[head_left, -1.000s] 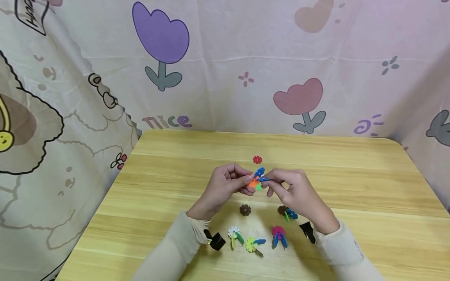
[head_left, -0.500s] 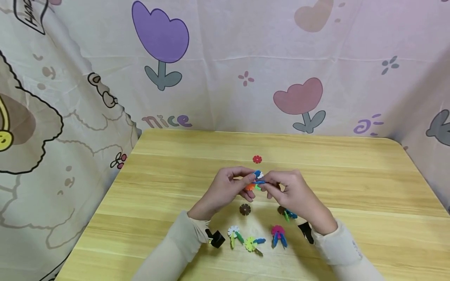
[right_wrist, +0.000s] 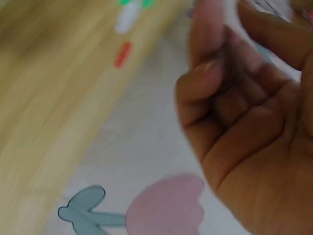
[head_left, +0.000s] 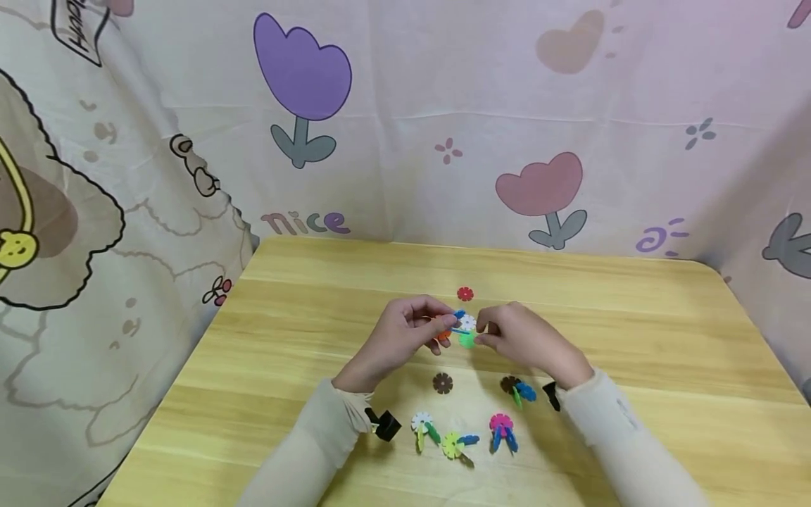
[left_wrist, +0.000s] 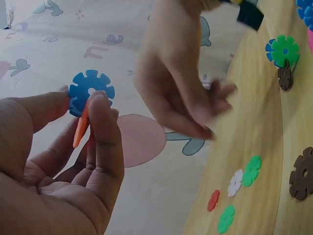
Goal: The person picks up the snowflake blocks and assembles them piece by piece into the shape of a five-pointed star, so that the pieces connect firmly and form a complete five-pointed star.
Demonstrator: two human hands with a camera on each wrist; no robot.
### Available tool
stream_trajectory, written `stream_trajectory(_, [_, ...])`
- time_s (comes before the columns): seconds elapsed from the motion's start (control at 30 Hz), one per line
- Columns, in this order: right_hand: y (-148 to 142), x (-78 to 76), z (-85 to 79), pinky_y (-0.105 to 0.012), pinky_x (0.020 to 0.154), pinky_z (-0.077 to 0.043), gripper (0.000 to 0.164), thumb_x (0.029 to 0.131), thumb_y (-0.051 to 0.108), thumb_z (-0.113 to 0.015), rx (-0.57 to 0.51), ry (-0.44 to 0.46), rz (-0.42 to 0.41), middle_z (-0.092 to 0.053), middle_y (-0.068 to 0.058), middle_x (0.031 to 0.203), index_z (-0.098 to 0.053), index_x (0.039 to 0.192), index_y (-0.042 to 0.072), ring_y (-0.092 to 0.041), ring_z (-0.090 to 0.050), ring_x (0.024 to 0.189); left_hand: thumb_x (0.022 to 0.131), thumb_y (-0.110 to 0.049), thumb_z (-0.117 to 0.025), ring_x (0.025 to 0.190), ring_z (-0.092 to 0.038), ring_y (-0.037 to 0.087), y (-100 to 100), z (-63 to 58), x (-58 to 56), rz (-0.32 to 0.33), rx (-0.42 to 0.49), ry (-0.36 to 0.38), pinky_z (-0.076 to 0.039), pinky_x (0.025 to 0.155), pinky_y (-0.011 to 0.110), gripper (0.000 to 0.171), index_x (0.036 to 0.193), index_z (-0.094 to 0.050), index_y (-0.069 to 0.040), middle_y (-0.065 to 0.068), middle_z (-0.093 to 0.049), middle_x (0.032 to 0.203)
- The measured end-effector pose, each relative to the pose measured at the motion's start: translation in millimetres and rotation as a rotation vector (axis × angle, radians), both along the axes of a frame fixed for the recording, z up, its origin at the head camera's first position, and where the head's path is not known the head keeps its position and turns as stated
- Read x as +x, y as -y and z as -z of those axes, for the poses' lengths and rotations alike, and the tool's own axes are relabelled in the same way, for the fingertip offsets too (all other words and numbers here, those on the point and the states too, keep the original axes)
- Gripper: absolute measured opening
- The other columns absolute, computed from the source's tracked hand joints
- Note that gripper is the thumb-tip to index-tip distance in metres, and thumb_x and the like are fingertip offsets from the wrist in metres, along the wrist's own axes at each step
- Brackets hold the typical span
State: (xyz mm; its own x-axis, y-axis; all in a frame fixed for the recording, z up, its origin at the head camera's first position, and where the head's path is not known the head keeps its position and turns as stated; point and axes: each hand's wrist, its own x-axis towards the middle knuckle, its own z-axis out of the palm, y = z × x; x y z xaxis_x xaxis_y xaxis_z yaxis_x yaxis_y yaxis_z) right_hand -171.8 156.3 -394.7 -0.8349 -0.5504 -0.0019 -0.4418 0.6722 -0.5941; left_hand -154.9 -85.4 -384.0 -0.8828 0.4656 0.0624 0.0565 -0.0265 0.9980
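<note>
My left hand pinches a small joined piece of notched plastic snowflake discs, between thumb and fingertips above the table. In the left wrist view a blue disc of it faces the camera, and an orange disc slots in edge-on. My right hand is just to the right, apart from that piece, with loosely bent fingers and nothing visible in them; in the right wrist view it is blurred. Beyond the hands lie a white disc and a green disc.
A red disc lies farther back, a brown disc nearer. Joined pieces stand along the front: a white one, a yellow-green one, a pink one and a brown one with blue. A printed cloth hangs behind the table.
My right hand has let go of the joined blue and orange piece and drawn away to the right. My left hand keeps hold of it. The head view has shifted slightly.
</note>
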Motion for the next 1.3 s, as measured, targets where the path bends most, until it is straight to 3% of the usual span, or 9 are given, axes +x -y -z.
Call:
stream_trajectory(0.07, [5.4, -10.0, 8.1, -0.028, 0.056, -0.047, 0.012, 0.095, 0.015, -0.077, 0.098, 0.01, 0.014, -0.062, 0.002, 0.073, -0.07, 0.089, 0.009, -0.011, -0.052, 0.061, 0.101, -0.015, -0.07, 0.078, -0.068, 0.03, -0.2, 0.8, -0.1, 0.001, -0.009, -0.001, -0.062, 0.065, 0.03, 0.017, 0.111, -0.072, -0.002, 0.013, -0.072, 0.098])
stream_trajectory(0.2, [12.0, -21.4, 23.1, -0.028, 0.057, -0.045, 0.023, 0.09, 0.022, -0.084, 0.177, 0.056, 0.05, -0.058, 0.001, 0.072, -0.065, 0.085, 0.01, -0.014, -0.051, 0.062, 0.101, -0.015, -0.071, 0.076, -0.068, 0.026, -1.9, 1.7, 0.8, 0.014, -0.008, 0.001, -0.062, 0.065, 0.03, 0.018, 0.112, -0.072, -0.001, 0.014, -0.071, 0.094])
stream_trajectory(0.43, [12.9, -28.9, 31.7, -0.03, 0.058, -0.047, 0.03, 0.085, 0.025, -0.088, 0.247, 0.051, 0.072, -0.058, 0.0, 0.073, -0.063, 0.086, 0.009, -0.017, -0.053, 0.065, 0.101, -0.013, -0.07, 0.073, -0.067, 0.019, -3.7, 1.5, 1.6, 0.019, 0.005, -0.003, -0.061, 0.063, 0.028, 0.016, 0.111, -0.072, 0.0, 0.013, -0.07, 0.09])
stream_trajectory(0.63, [6.0, -32.3, 35.0, -0.032, 0.062, -0.047, 0.028, 0.087, 0.022, -0.087, 0.222, 0.119, 0.065, -0.057, -0.002, 0.076, -0.061, 0.088, 0.008, -0.018, -0.052, 0.068, 0.1, -0.014, -0.071, 0.074, -0.067, 0.02, -2.9, 0.8, 1.2, 0.024, -0.006, -0.005, -0.062, 0.064, 0.029, 0.019, 0.113, -0.071, 0.001, 0.012, -0.071, 0.093])
stream_trajectory(0.93, [-7.8, -31.6, 37.4, -0.028, 0.059, -0.041, 0.014, 0.096, 0.004, -0.073, -0.002, 0.146, -0.033, -0.051, 0.0, 0.074, -0.061, 0.089, 0.008, -0.014, -0.047, 0.066, 0.1, -0.014, -0.072, 0.075, -0.066, 0.025, -2.7, 7.6, 0.5, 0.045, -0.023, 0.004, -0.061, 0.063, 0.028, 0.02, 0.113, -0.074, 0.0, 0.01, -0.071, 0.089])
stream_trajectory(1.1, [-16.0, -17.8, 15.9, -0.025, 0.055, -0.038, 0.017, 0.099, -0.004, -0.064, -0.245, 0.069, -0.032, -0.048, 0.001, 0.069, -0.061, 0.086, 0.008, -0.013, -0.043, 0.06, 0.098, -0.014, -0.074, 0.074, -0.062, 0.021, -3.1, 8.5, -0.3, 0.074, -0.009, 0.049, -0.057, 0.061, 0.024, 0.02, 0.116, -0.073, -0.003, 0.01, -0.072, 0.091])
stream_trajectory(1.3, [-16.2, 7.9, -13.8, -0.025, 0.048, -0.043, 0.011, 0.102, -0.003, -0.061, -0.509, 0.032, 0.003, -0.06, -0.003, 0.075, -0.065, 0.097, 0.006, -0.017, -0.05, 0.056, 0.097, -0.014, -0.075, 0.072, -0.058, 0.017, -3.3, 6.7, -1.1, 0.056, -0.02, 0.045, -0.055, 0.063, 0.023, 0.026, 0.119, -0.07, -0.002, 0.01, -0.072, 0.097])
